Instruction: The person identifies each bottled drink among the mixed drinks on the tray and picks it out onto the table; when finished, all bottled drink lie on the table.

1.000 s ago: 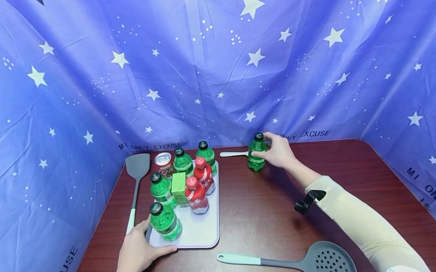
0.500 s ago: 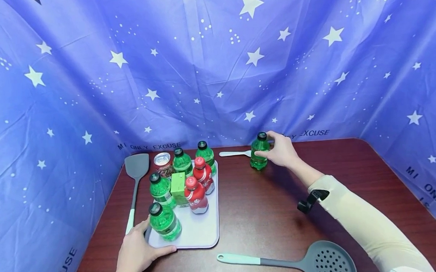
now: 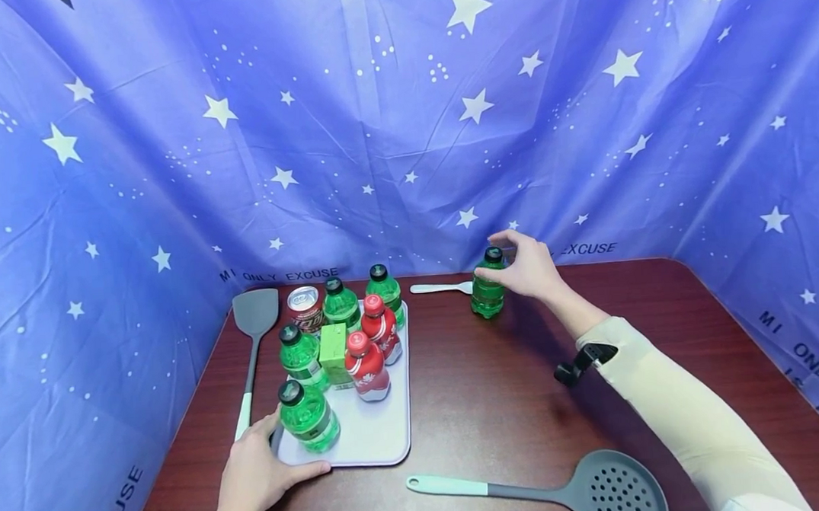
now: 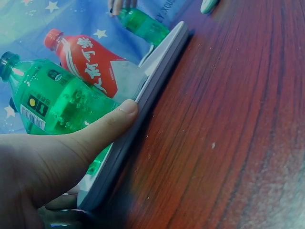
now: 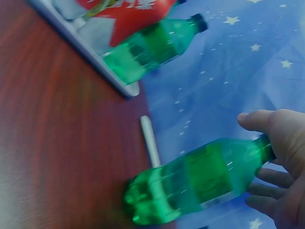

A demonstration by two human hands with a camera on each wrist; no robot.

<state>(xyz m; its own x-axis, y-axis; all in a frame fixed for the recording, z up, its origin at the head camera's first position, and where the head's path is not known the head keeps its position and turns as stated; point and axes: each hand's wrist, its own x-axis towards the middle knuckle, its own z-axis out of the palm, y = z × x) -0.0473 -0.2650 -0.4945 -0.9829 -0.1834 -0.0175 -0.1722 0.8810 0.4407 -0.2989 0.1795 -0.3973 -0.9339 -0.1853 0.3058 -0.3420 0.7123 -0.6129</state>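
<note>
My left hand [image 3: 257, 468] holds the near left corner of a white tray [image 3: 373, 448]. Its thumb [image 4: 107, 125] lies along the front rim in the left wrist view; its other fingers are partly hidden. Right beside that hand stands a green soda bottle [image 3: 310, 420]. At the back, my right hand [image 3: 528, 269] is spread around the upper part of another green soda bottle [image 3: 488, 289], upright on the table. In the right wrist view, the thumb [image 5: 255, 120] is clear of this green bottle [image 5: 205, 176], and the other fingers lie behind its neck.
Red-labelled bottles [image 3: 368, 370], a green carton [image 3: 334, 356], more green bottles and a soda can [image 3: 306, 309] crowd the tray area. A spatula [image 3: 257, 315] lies left, a slotted skimmer [image 3: 615, 490] in front. A pale handle [image 3: 440, 288] lies left of the far bottle.
The far green bottle has shifted slightly right. My right hand has loosened from it, its fingers spreading and lifting near the cap. My left hand stays at the tray corner.
</note>
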